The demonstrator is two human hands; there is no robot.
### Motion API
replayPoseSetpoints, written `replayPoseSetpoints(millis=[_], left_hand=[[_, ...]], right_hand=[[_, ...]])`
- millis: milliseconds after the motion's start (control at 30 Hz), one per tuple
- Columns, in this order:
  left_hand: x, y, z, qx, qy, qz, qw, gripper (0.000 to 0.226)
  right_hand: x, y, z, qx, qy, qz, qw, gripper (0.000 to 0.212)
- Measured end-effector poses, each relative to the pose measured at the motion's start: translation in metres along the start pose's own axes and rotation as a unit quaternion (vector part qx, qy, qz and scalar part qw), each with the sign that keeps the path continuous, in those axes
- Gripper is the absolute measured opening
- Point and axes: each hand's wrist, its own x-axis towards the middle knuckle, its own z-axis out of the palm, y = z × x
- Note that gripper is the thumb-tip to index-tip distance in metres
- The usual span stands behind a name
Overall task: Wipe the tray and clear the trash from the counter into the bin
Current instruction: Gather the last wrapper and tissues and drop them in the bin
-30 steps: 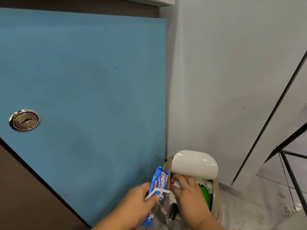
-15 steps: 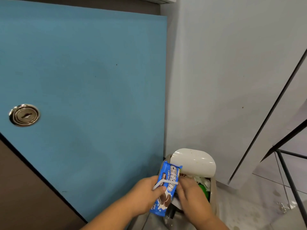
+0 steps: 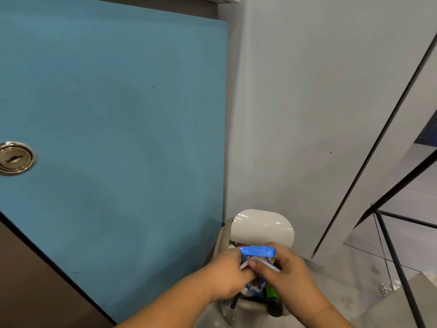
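Both hands grip the blue snack wrapper [image 3: 257,253]. The left hand [image 3: 227,273] pinches its left edge. The right hand [image 3: 290,275] pinches its right edge together with a white plastic piece [image 3: 269,267]. The wrapper sits directly above the bin [image 3: 224,237] opening, just in front of the bin's white lid [image 3: 262,226]. I judge the wrapper light, thin, crinkly and slick, so grip an edge seam, not the face. Fingers cover most of the print, and I cannot read a brand name.
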Motion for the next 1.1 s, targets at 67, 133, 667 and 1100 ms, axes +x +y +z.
replayPoseSetpoints(millis=[67, 133, 667, 1100], left_hand=[[-0.002, -0.004, 0.000, -0.030, 0.009, 0.003, 1.000, 0.012], [-0.004, -0.014, -0.003, -0.018, 0.050, -0.014, 0.999, 0.029], [-0.023, -0.057, -0.015, -0.060, 0.145, -0.051, 0.986, 0.018], [-0.037, -0.046, -0.011, -0.074, 0.115, -0.020, 0.990, 0.035]], right_hand=[[-0.001, -0.005, -0.003, -0.022, 0.011, -0.030, 0.999, 0.030], [-0.001, -0.007, -0.007, -0.056, 0.044, -0.063, 0.995, 0.035], [0.005, 0.009, -0.011, -0.205, 0.051, -0.202, 0.956, 0.057], [0.021, 0.068, 0.025, -0.360, -0.111, -0.094, 0.921, 0.080]])
